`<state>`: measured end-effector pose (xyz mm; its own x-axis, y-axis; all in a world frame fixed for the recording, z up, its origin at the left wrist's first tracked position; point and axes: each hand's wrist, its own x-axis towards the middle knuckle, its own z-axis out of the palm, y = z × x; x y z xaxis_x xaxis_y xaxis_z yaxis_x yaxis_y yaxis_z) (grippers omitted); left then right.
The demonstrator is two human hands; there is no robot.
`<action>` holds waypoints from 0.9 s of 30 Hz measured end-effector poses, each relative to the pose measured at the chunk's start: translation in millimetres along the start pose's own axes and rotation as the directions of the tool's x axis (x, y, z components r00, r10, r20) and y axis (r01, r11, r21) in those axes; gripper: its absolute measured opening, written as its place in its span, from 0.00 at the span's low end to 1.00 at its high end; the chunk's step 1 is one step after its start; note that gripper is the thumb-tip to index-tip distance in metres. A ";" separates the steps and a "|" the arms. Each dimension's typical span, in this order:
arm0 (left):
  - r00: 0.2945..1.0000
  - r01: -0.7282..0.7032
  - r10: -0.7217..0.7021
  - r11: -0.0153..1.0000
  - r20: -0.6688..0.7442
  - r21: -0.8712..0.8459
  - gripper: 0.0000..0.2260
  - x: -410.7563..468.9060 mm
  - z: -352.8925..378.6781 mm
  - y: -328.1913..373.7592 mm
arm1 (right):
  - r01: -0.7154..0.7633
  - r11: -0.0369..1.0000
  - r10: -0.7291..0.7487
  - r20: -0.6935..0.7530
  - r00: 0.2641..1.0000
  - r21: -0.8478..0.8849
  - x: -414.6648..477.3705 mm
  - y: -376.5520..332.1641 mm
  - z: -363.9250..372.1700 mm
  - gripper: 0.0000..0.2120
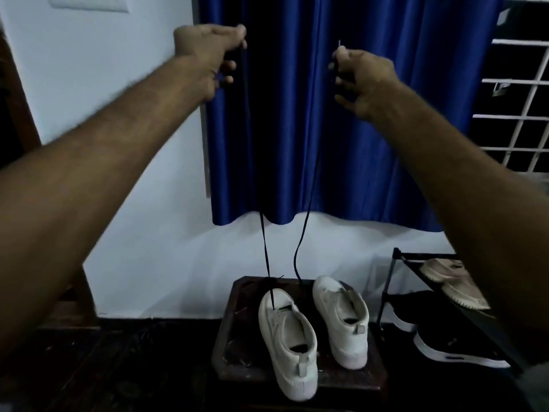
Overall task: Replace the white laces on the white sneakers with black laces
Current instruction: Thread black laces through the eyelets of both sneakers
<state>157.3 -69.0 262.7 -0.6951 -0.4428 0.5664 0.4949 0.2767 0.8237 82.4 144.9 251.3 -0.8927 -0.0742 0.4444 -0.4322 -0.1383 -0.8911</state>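
Black thin shoelace (263, 242) passes only the front eyelets of the white leather sneaker (285, 331) near the left edge of the dark wooden stool (228, 346); my left hand (208, 52) and right hand (362, 81) each pinch one end. Second white sneaker (341, 319) is unlaced.

Two bare forearms fill much of the view: the left forearm (98, 162) comes in from 8 o'clock and the right forearm (463, 162) from 4 o'clock. Each is broad at the frame edge and becomes narrow at the wrist. Short fine hair shows along their outlines. The left hand (205, 52) and the right hand (367, 81) are bare and blurred. At 5 o'clock is a small grey patch (534, 385), perhaps clothing.
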 end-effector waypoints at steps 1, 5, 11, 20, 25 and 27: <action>1.000 0.002 -0.002 1.000 -0.009 0.003 0.06 -4.0 -6.8 -3.3 | 0.009 1.000 -0.009 0.000 1.000 0.027 1.5 2.0 -5.0 0.07; 1.000 0.003 -0.001 0.998 -0.029 0.061 0.06 -24.1 -34.0 -46.4 | 0.024 0.992 -0.027 0.018 0.999 0.124 4.3 18.4 -26.4 0.06; 0.974 0.218 -0.227 0.952 0.020 0.215 0.05 -86.9 -41.8 -176.4 | -0.005 0.958 0.018 0.043 0.999 -0.288 -4.7 94.4 -66.4 0.05; 0.849 0.475 -0.526 0.805 0.056 0.355 0.08 -206.9 7.7 -334.4 | -0.229 0.842 0.407 0.298 0.863 -0.488 -97.2 263.9 -50.0 0.06; 0.865 0.293 -0.465 0.774 0.189 0.562 0.04 -251.0 26.3 -366.3 | -0.285 0.836 0.459 0.315 0.830 -0.468 -119.7 320.3 -40.0 0.05; 0.926 0.189 -0.341 0.793 0.164 0.579 0.04 -255.2 27.6 -371.7 | -0.275 0.837 0.461 0.336 0.821 -0.474 -122.0 333.0 -40.3 0.05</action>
<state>136.4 -35.3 -187.3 -0.8977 -0.3640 0.2481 -0.0409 0.6296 0.7758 42.2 147.7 -103.4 -0.8894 -0.4569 -0.0148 -0.1763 0.3727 -0.9111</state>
